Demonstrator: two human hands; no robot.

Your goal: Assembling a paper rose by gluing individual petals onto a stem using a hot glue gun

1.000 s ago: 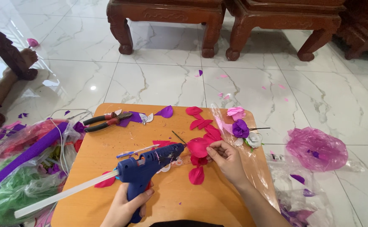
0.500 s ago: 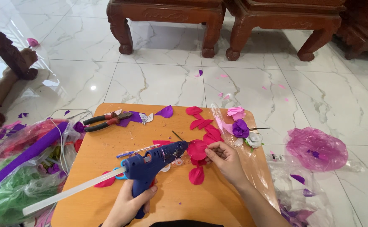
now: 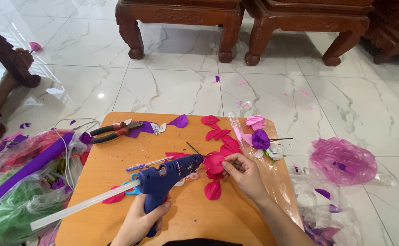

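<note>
My left hand grips the handle of a blue glue gun with a long white glue stick poking out of its back. The gun's nozzle touches a pink paper flower on a dark wire stem, which my right hand pinches from the right. Both sit over a low wooden table. Loose pink petals lie around the flower.
Red-handled pliers and purple paper scraps lie at the table's back left. Finished purple, pink and white flowers rest on clear plastic at the right. Bags of coloured paper sit left, a pink bag right, carved wooden furniture behind.
The glue gun has moved slightly right, its nozzle now against the pink flower. My right hand has turned the flower a little.
</note>
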